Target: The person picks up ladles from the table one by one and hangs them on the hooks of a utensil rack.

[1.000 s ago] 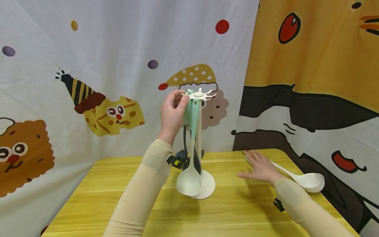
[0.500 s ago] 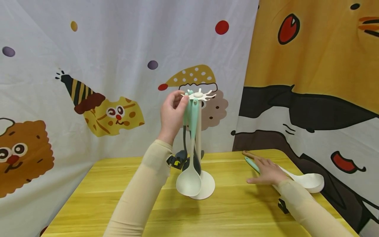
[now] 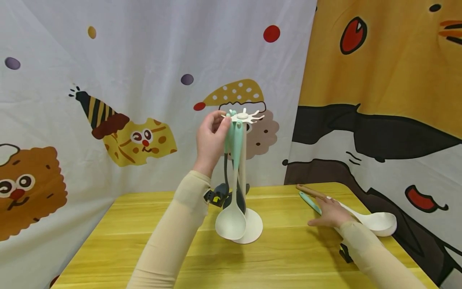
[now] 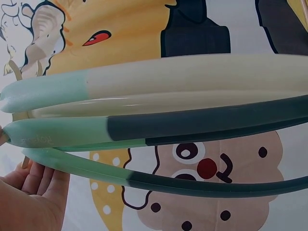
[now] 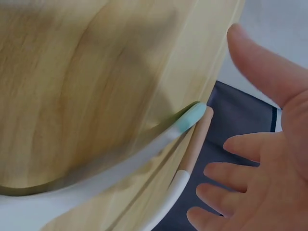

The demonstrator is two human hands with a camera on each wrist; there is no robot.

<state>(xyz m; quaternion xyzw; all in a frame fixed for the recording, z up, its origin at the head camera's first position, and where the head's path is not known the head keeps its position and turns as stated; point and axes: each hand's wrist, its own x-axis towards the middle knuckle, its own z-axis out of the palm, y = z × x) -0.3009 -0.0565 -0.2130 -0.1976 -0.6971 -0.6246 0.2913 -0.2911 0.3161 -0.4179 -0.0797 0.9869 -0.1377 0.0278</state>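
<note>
My left hand [image 3: 212,138] is at the top of a white utensil rack [image 3: 255,228], thumb and fingers pinching one of its hook arms beside the handle ends. From the rack hang a white ladle [image 3: 231,224] with a green handle and several dark-headed utensils [image 4: 202,126] with green handles. Over the table's right side, my right hand [image 3: 330,212] is spread, fingers extended. Beneath it lie a green-handled utensil [image 3: 309,202], its head hidden by my arm, and a white ladle with a brown handle [image 3: 382,223]. In the right wrist view my fingers [image 5: 231,175] are apart from both handles.
The wooden table [image 3: 144,241] stretches across in front, its right edge close to the brown-handled ladle. Behind and beside it hang printed cloths [image 3: 144,60] with cartoon figures.
My right hand has shifted right and slightly downward in the head view, uncovering more of the green and brown handles. The left hand and the rack look unchanged.
</note>
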